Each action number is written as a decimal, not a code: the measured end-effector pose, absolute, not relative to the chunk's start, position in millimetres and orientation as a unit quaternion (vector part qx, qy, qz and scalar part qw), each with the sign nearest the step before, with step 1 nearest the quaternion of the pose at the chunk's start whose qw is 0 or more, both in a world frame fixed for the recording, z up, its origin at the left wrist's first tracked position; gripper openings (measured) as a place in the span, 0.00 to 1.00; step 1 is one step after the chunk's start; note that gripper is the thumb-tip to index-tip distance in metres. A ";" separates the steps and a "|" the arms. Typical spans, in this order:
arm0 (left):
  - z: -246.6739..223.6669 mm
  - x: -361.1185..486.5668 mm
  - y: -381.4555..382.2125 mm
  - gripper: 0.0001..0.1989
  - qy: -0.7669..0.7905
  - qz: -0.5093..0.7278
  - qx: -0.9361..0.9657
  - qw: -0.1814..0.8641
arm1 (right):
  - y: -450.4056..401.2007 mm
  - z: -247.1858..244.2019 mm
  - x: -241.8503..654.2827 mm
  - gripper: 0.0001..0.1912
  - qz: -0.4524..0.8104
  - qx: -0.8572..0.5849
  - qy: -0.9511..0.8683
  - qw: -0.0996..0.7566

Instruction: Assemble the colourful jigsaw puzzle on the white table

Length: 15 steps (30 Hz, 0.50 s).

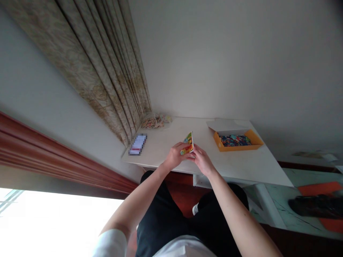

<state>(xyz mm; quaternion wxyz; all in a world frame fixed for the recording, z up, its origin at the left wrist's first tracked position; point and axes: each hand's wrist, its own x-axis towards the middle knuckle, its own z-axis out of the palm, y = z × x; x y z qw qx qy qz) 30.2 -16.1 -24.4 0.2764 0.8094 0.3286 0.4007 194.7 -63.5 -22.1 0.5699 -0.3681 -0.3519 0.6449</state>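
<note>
A small colourful card or booklet point(188, 140), mostly green, yellow and red with a white edge, is held up tilted above the front part of the white table point(171, 134). My left hand point(175, 155) grips it from the left, with fingers across its lower part. On the other side, my right hand point(203, 160) has its fingertips at the card's lower right edge. The fingers of both hands meet below the card, and some fingertips are hidden.
An open orange box point(239, 147) with multicoloured pieces sits on the table's right. Clear bags of small pieces point(153, 122) lie at the back left, near the curtain point(107, 71). A phone point(138, 144) is at the left edge.
</note>
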 end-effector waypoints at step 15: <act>-11.8 34.9 -11.7 0.23 0.318 0.430 0.718 0.446 | -59.5 -8.2 210.6 0.22 0.589 -0.391 -0.436 0.557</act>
